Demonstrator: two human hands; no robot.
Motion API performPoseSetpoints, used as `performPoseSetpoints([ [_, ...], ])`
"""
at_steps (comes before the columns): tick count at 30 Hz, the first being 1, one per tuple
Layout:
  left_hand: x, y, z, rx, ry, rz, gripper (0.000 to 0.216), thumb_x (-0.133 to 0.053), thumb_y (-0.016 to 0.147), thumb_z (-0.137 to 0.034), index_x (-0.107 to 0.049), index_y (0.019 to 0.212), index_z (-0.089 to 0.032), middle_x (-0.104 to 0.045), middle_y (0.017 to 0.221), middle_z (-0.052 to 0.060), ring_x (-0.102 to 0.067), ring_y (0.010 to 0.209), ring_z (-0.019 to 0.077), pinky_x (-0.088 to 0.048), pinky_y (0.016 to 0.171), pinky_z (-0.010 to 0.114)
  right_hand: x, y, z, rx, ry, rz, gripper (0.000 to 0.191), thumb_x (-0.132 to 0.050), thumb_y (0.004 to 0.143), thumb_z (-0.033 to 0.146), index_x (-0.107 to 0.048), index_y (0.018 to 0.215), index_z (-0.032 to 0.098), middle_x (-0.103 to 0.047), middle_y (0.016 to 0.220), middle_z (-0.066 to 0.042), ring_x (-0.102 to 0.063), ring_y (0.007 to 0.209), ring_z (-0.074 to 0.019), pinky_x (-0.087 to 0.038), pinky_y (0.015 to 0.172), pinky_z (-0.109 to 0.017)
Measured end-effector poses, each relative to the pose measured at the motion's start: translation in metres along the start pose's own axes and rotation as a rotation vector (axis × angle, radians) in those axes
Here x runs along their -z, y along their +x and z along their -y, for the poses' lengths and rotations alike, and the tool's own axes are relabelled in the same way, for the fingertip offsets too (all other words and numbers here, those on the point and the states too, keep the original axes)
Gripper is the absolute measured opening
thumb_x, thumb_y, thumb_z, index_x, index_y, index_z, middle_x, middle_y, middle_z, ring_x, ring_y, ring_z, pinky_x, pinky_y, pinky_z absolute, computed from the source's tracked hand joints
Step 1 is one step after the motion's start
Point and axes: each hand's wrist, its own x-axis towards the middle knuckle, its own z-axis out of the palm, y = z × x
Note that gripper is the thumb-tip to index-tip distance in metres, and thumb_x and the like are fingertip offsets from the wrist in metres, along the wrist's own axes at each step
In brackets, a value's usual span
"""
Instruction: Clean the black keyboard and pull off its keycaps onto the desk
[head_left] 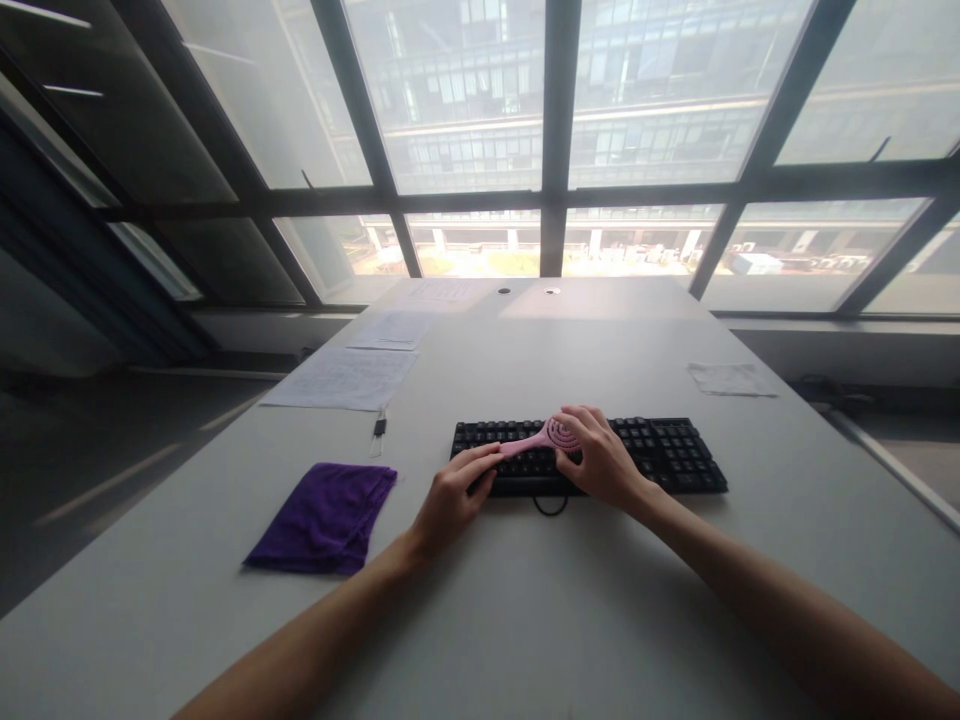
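1. Pink brush [551,436]: I log it low over the black keyboard [667,455], above the keys left of middle. I cannot tell whether it touches them.
2. Long axis: it runs nearly parallel to the keyboard's length. The round spiral head points right, and the handle slopes slightly down to the left.
3. Right hand [602,462]: the fingers are curled round the far edge of the head and the thumb is on the near side, so it grips the head end.
4. Left hand [454,497]: thumb and fingertips pinch the tip of the handle. The heel of the hand sits on the table [525,600] just in front of the keyboard.
5. Nearness: each hand has one end, and the right one carries the bulkier part.
6. Purple cloth [322,518]: folded flat, well left of the left hand and untouched.
7. Papers [341,378]: on the far left of the table.
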Motion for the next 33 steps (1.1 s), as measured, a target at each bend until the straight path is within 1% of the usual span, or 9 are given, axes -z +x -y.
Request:
performPoseSetpoints([
  [5,-0.0006,-0.0002,0.0013,-0.004,-0.006,0.004,0.028,-0.057,0.094,-0.013,-0.069,0.118,-0.021,-0.067,0.126,0.009,-0.064,0.117,0.0222,-0.053,0.103,0.041,0.0004,-0.0008,0.001,0.027,0.006,0.014,0.052,-0.061,0.076,0.012,-0.055,0.126,0.022,-0.056,0.129,-0.012,-0.048,0.121,-0.0317,-0.048,0.102,-0.051],
  [12,-0.0011,0.0005,0.0003,-0.027,0.009,-0.009,0.026,-0.057,0.094,-0.014,-0.069,0.116,-0.02,-0.067,0.126,0.01,-0.064,0.117,0.0227,-0.054,0.101,0.04,-0.002,-0.0021,-0.0063,-0.041,-0.015,-0.03,0.046,-0.063,0.079,0.017,-0.057,0.124,0.021,-0.058,0.126,-0.013,-0.049,0.119,-0.032,-0.049,0.101,-0.052],
  [18,-0.0016,-0.0011,0.0008,0.005,0.023,0.003,0.027,-0.056,0.094,-0.015,-0.069,0.118,-0.021,-0.065,0.13,0.009,-0.063,0.12,0.023,-0.052,0.104,0.041,0.0031,-0.0022,-0.0041,0.033,0.012,0.039,0.053,-0.062,0.076,0.013,-0.055,0.128,0.021,-0.057,0.129,-0.013,-0.048,0.122,-0.0316,-0.049,0.101,-0.05],
  [24,-0.0008,0.0006,-0.0007,-0.007,0.037,0.013,0.03,-0.056,0.095,-0.016,-0.067,0.122,-0.021,-0.067,0.126,0.01,-0.063,0.117,0.0234,-0.053,0.101,0.04,0.0028,-0.0032,-0.0053,0.026,0.027,0.042,0.054,-0.063,0.076,0.014,-0.054,0.129,0.022,-0.057,0.129,-0.013,-0.048,0.121,-0.032,-0.051,0.099,-0.051],
  [27,0.0,0.003,-0.0037,-0.02,0.05,0.017,0.03,-0.057,0.095,-0.017,-0.066,0.123,-0.02,-0.068,0.123,0.011,-0.064,0.114,0.0233,-0.054,0.1,0.041,0.0032,-0.0035,-0.0049,0.045,0.046,0.056,0.054,-0.063,0.077,0.015,-0.054,0.13,0.022,-0.058,0.129,-0.013,-0.047,0.123,-0.0318,-0.05,0.1,-0.051],
  [33,0.0012,0.0049,-0.0084,-0.038,0.028,0.043,0.023,-0.059,0.095,-0.02,-0.07,0.114,-0.02,-0.071,0.112,0.01,-0.066,0.104,0.0222,-0.056,0.092,0.039,0.0039,-0.0035,-0.0009,0.062,0.07,0.063,0.052,-0.062,0.079,0.015,-0.055,0.13,0.022,-0.059,0.129,-0.013,-0.048,0.124,-0.0316,-0.05,0.1,-0.052],
])
